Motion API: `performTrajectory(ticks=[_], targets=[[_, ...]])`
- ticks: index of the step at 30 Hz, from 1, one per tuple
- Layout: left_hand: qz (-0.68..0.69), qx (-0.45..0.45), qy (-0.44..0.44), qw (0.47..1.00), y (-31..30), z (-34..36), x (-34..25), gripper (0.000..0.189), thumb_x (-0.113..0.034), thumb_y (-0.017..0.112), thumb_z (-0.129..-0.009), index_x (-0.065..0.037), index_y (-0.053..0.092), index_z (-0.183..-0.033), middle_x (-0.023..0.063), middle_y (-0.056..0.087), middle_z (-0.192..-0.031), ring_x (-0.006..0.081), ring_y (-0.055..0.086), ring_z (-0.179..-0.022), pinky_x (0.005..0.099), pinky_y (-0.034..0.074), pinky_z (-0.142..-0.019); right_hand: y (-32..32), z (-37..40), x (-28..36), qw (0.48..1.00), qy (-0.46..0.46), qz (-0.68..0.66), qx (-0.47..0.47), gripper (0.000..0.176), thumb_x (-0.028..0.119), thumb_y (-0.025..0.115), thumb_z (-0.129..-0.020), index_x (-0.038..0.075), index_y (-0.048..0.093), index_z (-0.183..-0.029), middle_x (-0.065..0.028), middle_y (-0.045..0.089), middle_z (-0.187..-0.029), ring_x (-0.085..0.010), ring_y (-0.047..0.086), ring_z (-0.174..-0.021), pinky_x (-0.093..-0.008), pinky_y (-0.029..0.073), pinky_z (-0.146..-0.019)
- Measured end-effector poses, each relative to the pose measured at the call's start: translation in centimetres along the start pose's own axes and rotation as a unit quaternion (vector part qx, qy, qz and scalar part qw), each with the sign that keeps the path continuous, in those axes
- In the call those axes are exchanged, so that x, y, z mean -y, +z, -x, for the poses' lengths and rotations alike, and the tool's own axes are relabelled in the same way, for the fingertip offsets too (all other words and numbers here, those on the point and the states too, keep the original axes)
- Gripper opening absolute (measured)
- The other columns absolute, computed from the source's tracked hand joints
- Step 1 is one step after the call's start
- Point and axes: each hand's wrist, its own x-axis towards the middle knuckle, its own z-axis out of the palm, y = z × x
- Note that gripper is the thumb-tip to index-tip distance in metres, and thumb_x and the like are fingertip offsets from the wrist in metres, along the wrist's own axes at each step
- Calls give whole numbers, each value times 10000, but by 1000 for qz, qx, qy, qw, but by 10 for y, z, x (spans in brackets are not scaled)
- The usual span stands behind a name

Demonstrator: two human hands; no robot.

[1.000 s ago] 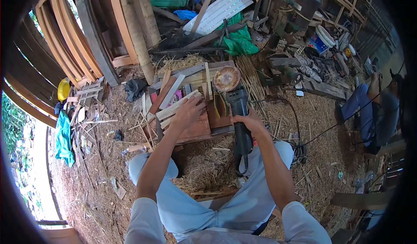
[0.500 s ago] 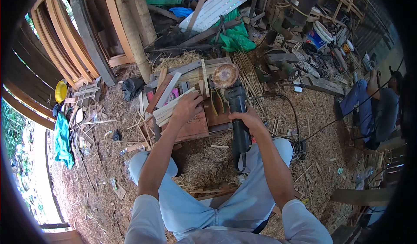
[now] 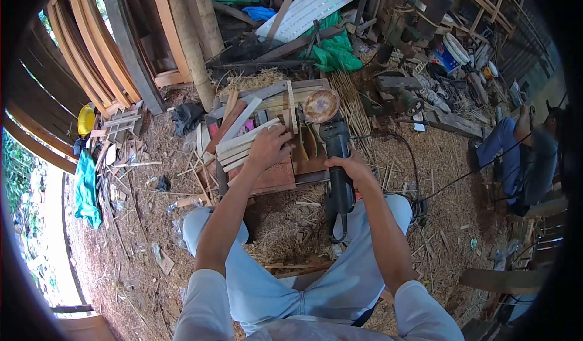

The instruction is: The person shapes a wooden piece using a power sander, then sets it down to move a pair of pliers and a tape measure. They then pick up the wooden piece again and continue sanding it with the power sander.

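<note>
My right hand (image 3: 352,167) is wrapped round the body of a dark angle grinder (image 3: 341,186). Its round, brown, worn disc (image 3: 321,106) points away from me, over the far right of a low wooden work box. My left hand (image 3: 269,148) is closed over the right ends of several pale wooden strips (image 3: 238,147), lying side by side on the box's reddish-brown board (image 3: 273,176). The fingertips are partly hidden. Between the hands, yellow-edged curved pieces (image 3: 310,142) rest on the box, and a narrow upright strip (image 3: 292,107) stands beyond my left fingers.
A power cord (image 3: 408,150) runs from the grinder to the right. Another person (image 3: 516,153) sits at the far right. Bamboo sticks (image 3: 350,101) lie behind the disc. Wooden frames (image 3: 91,43) lean at the left, and shavings (image 3: 146,231) cover the ground.
My left hand has shifted slightly right, and the pale strips under it now lie flatter across the board. The grinder and my right hand keep nearly the same place.
</note>
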Motion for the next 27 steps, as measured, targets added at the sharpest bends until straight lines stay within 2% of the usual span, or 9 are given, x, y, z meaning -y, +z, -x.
performTrajectory(ticks=[11, 17, 19, 20, 22, 23, 25, 26, 27], targets=[[2, 28, -10, 1000, -1, -1, -1, 222, -264, 671, -790, -105, 671, -946, 66, 561, -942, 239, 582, -912, 387, 464, -795, -1, -2, 0, 1000, 20, 19, -9, 1023, 145, 821, -563, -91, 275, -1395, -162, 608, -1009, -240, 616, -817, -378, 540, -654], [16, 15, -2, 1000, -1, -1, -1, 247, -237, 665, -792, -85, 621, -982, 71, 567, -970, 252, 575, -936, 404, 462, -805, 1, 4, 4, 1000, 13, 6, 2, 946, 113, 812, -580, -80, 319, -1364, -149, 611, -976, -226, 617, -789, -370, 540, -632], [110, 9, -50, 993, -6, -1, -3, 297, -188, 652, -789, -52, 567, -1039, 122, 574, -1006, 329, 572, -947, 426, 454, -846, 1, 5, 5, 1000, 14, 1, 7, 879, 98, 804, -590, -75, 362, -1330, -135, 612, -943, -217, 616, -750, -361, 540, -601], [108, 9, -50, 993, -10, 0, -3, 297, -188, 652, -789, -52, 567, -1039, 122, 574, -1006, 329, 572, -947, 426, 454, -846, 2, 5, 6, 1000, 13, 0, 9, 879, 98, 804, -590, -75, 362, -1330, -135, 612, -943, -217, 616, -750, -361, 540, -601], [76, 1, -66, 995, -19, 5, -1, 525, -267, 697, -760, -70, 490, -1201, 125, 575, -1061, 323, 550, -1018, 437, 426, -904, 4, 7, 8, 1000, 12, 3, -18, 846, 101, 802, -589, -69, 392, -1310, -126, 613, -918, -216, 615, -726, -358, 540, -583], [75, 2, -65, 995, -24, 7, -1, 525, -267, 697, -760, -70, 490, -1201, 125, 575, -1061, 323, 550, -1018, 437, 426, -904, 3, 9, 10, 1000, 12, 1, -18, 846, 101, 802, -589, -69, 392, -1310, -126, 613, -918, -216, 615, -726, -358, 540, -583], [-83, -27, -114, 990, -36, 16, 0, 804, -376, 750, -706, -44, 384, -1340, 212, 554, -1147, 395, 499, -1129, 454, 353, -1022, 4, 12, 15, 1000, 15, 16, -14, 840, 104, 802, -584, -65, 401, -1302, -142, 611, -945, -221, 618, -743, -364, 542, -586], [-83, -25, -113, 990, -38, 25, 4, 804, -376, 750, -706, -44, 384, -1340, 212, 554, -1147, 395, 499, -1129, 454, 353, -1022, 3, 9, 12, 1000, 16, 13, -14, 840, 104, 802, -584, -65, 401, -1302, -142, 611, -945, -221, 618, -743, -364, 542, -586], [-74, 35, -141, 987, -42, 33, 8, 909, -415, 769, -676, -28, 336, -1375, 247, 527, -1189, 421, 470, -1165, 463, 309, -1061, 2, 3, 8, 1000, 18, 18, -9, 869, 107, 802, -582, -66, 380, -1321, -155, 608, -968, -228, 620, -760, -365, 544, -590]])
